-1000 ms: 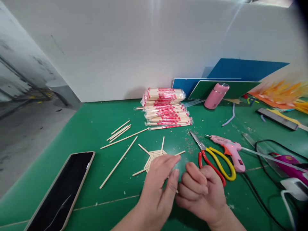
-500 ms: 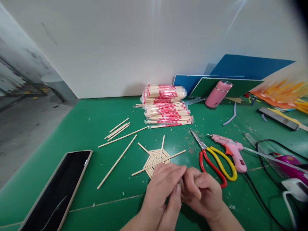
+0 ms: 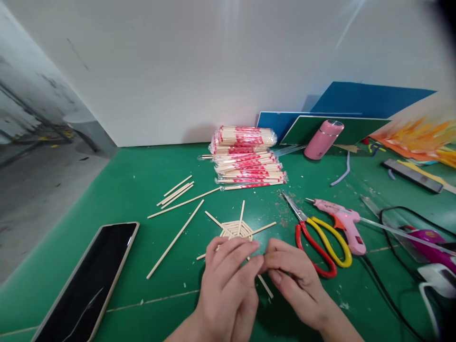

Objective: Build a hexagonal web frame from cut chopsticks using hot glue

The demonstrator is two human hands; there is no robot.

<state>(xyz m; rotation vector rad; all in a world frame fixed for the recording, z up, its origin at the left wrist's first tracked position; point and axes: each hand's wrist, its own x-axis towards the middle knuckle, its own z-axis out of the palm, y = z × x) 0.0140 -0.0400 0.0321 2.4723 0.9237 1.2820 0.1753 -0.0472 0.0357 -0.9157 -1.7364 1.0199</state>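
Head: L hand (image 3: 228,278) (nr R hand (image 3: 297,280)) over sticks (image 3: 240,223)

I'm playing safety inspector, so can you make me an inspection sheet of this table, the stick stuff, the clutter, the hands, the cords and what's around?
Surface: green table, pale specks scattered on it.
Job's things: web-shaped stick frame, partly covered by the left hand; loose sticks beside it; wrapped bundles behind.
Clutter: phone at left; scissors, pink glue gun and pink bottle at right.
Hands: left and right hand have fingertips close together; anything pinched can't be made out.
Cables: black cord from the glue gun; white cable at right.
Surroundings: pale wall behind; grey floor at left.
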